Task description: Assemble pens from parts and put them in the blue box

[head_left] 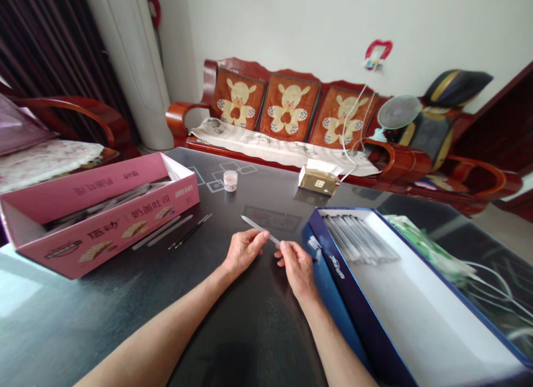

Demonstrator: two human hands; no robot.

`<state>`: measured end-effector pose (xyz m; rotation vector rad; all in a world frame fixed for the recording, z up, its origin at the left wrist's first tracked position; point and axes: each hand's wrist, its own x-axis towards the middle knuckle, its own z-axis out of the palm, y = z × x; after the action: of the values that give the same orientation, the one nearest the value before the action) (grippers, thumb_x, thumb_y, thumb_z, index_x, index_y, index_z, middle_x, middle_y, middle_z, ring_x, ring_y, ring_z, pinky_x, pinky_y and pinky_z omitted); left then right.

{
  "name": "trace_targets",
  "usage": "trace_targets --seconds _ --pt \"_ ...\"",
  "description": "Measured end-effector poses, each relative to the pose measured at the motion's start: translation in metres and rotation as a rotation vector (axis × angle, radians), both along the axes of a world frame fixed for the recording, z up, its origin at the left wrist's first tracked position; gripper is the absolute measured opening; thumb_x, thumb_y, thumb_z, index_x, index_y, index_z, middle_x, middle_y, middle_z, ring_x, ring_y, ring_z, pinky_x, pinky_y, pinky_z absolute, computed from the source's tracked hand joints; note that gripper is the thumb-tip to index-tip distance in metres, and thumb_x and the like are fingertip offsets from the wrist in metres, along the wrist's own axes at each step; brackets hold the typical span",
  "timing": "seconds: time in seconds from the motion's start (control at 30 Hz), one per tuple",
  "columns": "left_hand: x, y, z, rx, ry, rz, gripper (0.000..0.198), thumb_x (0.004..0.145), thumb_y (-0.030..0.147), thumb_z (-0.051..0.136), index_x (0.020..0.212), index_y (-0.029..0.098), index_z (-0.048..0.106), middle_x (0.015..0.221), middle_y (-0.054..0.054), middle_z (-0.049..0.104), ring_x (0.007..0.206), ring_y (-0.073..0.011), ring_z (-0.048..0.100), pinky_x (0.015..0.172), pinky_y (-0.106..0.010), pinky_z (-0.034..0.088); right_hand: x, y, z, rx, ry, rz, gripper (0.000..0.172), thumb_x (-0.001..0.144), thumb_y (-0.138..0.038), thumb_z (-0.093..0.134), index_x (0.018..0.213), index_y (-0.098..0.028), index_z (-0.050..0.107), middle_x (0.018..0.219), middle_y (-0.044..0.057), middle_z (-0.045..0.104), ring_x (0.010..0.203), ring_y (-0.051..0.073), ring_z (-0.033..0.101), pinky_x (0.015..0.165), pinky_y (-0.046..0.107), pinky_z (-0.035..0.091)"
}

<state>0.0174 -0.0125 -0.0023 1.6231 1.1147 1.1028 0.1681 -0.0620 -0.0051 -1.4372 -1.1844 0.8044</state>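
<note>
Both of my hands hold one translucent white pen barrel above the dark table. My left hand pinches it around the middle, with the narrow end pointing away to the left. At the near end, the thumb and fingers of my right hand are closed on it. To the left lie a few similar loose pale barrels and thin dark pen refills. Beside my right hand stands an open blue box, its white inside holding a row of several pens at the far end.
An open pink carton with dark and pale sticks inside stands at left. Farther back are a small white cup and a tissue box. Green plastic packaging and white cables lie right of the blue box. A wooden sofa stands behind.
</note>
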Motion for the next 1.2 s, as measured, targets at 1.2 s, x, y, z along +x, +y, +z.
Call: trace_targets --seconds 1.2 --pt "-0.009 0.013 0.002 -0.05 -0.296 -0.021 0.038 0.083 0.038 0.052 0.11 0.013 0.061 0.062 0.002 0.056 0.044 -0.0058 0.041 0.043 -0.018 0.034 0.044 -0.007 -0.004 0.238 -0.885 -0.231 0.032 0.089 -0.021 0.036 0.107 -0.013 0.061 0.108 0.014 0.06 0.102 0.023 0.055 0.092 0.036 0.044"
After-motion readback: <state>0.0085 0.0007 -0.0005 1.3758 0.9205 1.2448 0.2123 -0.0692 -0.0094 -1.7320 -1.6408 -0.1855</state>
